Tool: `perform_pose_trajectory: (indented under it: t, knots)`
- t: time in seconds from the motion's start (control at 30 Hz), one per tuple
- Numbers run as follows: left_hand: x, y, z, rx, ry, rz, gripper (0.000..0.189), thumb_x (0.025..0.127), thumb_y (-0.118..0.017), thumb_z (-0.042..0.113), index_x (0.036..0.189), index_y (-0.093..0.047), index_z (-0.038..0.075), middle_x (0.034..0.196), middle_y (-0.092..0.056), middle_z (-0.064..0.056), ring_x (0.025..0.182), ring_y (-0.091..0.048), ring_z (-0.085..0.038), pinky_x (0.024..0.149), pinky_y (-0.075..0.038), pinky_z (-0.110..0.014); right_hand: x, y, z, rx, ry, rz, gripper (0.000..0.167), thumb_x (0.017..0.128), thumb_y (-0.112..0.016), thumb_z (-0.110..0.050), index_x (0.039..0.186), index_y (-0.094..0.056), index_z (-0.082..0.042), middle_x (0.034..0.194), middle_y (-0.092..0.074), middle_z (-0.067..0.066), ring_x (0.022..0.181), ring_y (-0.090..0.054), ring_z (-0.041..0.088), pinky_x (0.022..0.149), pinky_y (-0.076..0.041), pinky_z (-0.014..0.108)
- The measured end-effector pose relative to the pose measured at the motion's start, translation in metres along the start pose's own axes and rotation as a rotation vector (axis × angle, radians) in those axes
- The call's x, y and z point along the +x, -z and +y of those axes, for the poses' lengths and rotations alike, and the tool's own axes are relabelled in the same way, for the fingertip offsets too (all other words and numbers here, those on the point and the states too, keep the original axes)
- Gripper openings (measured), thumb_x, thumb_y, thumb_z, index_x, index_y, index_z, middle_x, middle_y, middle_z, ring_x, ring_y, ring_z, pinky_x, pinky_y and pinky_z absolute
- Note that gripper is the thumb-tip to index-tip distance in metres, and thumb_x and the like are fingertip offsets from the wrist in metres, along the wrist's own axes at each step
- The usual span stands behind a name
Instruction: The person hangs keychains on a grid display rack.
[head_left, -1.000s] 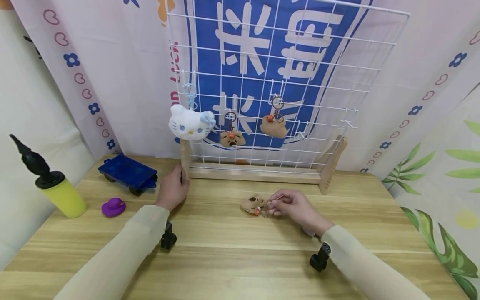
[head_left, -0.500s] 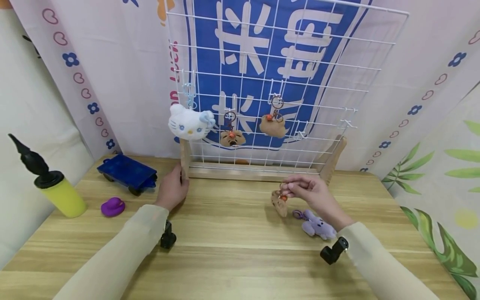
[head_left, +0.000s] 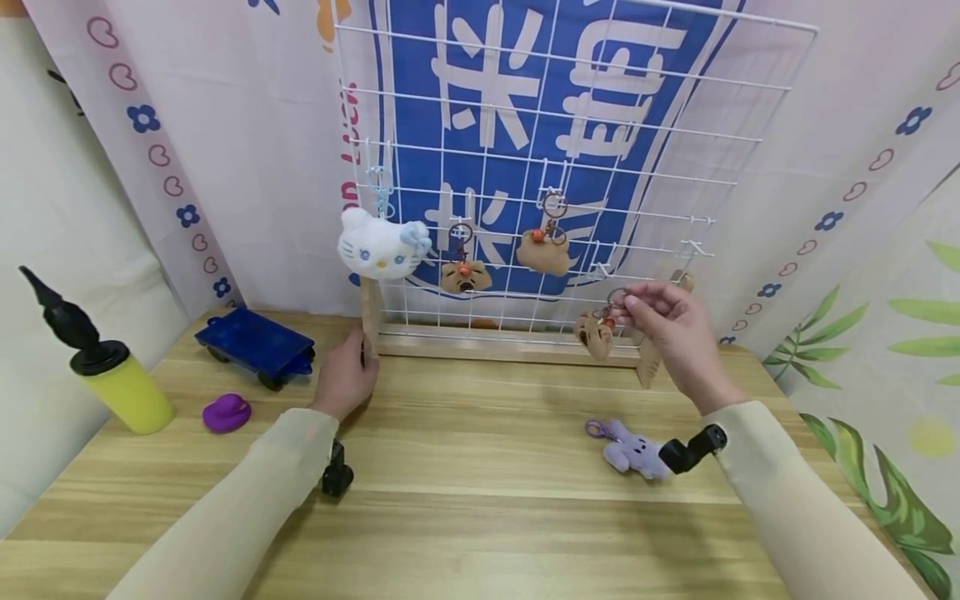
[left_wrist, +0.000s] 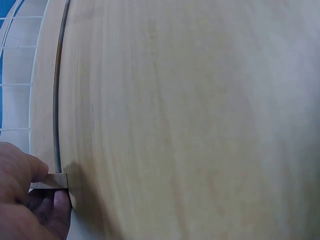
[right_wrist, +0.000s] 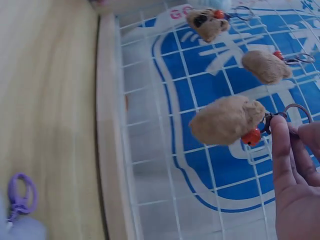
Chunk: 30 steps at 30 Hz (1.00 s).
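Student: How far has the hanging advanced?

Tutor: Apparently past halfway. Three charms hang on the wire rack (head_left: 487,344): the white cat charm (head_left: 382,247), above the left hand (head_left: 347,375); and, between the hands, the brown face charm (head_left: 465,278) and the plain brown charm (head_left: 545,253). A fourth, the brown bear keychain (head_left: 592,335), is off the surface (head_left: 450,517) but, it seems, not yet hooked.

Student: And the state of the hands?

Tutor: Right hand (head_left: 675,333): pinching the metal ring (right_wrist: 298,105), the bear just beside it, before the rack's lower part; contact with the grid cannot be determined. Left hand: gripping the wooden upright (head_left: 371,308), probably as a steadying hold.

Student: What remains?

Tutor: By inference, two pieces: the held keychain, and the purple keychain (head_left: 633,450) lying nearer the person than the right hand. Two hooks (head_left: 602,270) above that hand, neither visibly bearing a charm, would suit them.
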<state>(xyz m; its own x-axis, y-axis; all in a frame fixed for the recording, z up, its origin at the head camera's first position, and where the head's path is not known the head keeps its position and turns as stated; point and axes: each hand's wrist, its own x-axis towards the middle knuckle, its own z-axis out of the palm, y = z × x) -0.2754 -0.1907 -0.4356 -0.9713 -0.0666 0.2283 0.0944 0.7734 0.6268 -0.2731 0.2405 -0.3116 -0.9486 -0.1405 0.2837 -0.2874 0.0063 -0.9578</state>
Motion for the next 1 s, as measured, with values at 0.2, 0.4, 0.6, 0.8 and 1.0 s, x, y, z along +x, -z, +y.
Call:
perform_pose_trajectory:
  t: [0.2, 0.4, 0.6, 0.8, 1.0]
  knots:
    - [-0.001, 0.000, -0.001, 0.002, -0.003, 0.001, 0.052, 0.101, -0.052, 0.004, 0.149, -0.040, -0.012, 0.134, -0.060, -0.040, 0.118, -0.064, -0.055, 0.098, -0.053, -0.066, 0.013, -0.001, -0.008, 0.033, 0.001, 0.021, 0.017, 0.102, -0.063, 0.000, 0.118, -0.063, 0.002, 0.103, -0.078, -0.003, 0.092, -0.076, 0.005, 0.085, -0.060, 0.018]
    - [-0.001, 0.000, -0.002, -0.002, -0.035, 0.022, 0.052, 0.100, -0.053, 0.002, 0.148, -0.040, -0.013, 0.129, -0.062, -0.041, 0.112, -0.066, -0.054, 0.093, -0.056, -0.064, 0.021, -0.004, -0.008, 0.053, 0.003, 0.023, 0.016, 0.102, -0.061, 0.001, 0.118, -0.062, 0.001, 0.102, -0.079, -0.002, 0.091, -0.076, 0.006, 0.085, -0.061, 0.019]
    - [0.000, -0.001, -0.002, -0.008, -0.043, 0.024, 0.053, 0.100, -0.053, 0.001, 0.150, -0.039, -0.014, 0.130, -0.061, -0.040, 0.113, -0.066, -0.054, 0.093, -0.056, -0.064, 0.025, -0.005, -0.004, 0.059, -0.009, 0.030, 0.016, 0.102, -0.060, 0.003, 0.117, -0.060, 0.003, 0.099, -0.079, -0.003, 0.089, -0.076, 0.005, 0.084, -0.061, 0.018]
    - [-0.001, -0.001, -0.002, -0.009, -0.049, 0.021, 0.051, 0.100, -0.053, 0.001, 0.147, -0.041, -0.014, 0.128, -0.062, -0.040, 0.111, -0.066, -0.054, 0.092, -0.056, -0.064, 0.028, -0.005, 0.001, 0.024, -0.054, 0.031, 0.020, 0.102, -0.060, 0.002, 0.121, -0.056, 0.007, 0.098, -0.079, -0.004, 0.088, -0.076, 0.005, 0.084, -0.061, 0.019]
    - [0.000, -0.001, -0.001, -0.008, -0.037, 0.017, 0.049, 0.101, -0.052, 0.001, 0.146, -0.042, -0.014, 0.128, -0.062, -0.039, 0.112, -0.067, -0.052, 0.093, -0.056, -0.063, 0.029, -0.004, 0.004, -0.002, -0.085, 0.039, 0.019, 0.103, -0.059, 0.000, 0.122, -0.057, 0.004, 0.098, -0.078, -0.006, 0.087, -0.075, 0.004, 0.085, -0.061, 0.019]
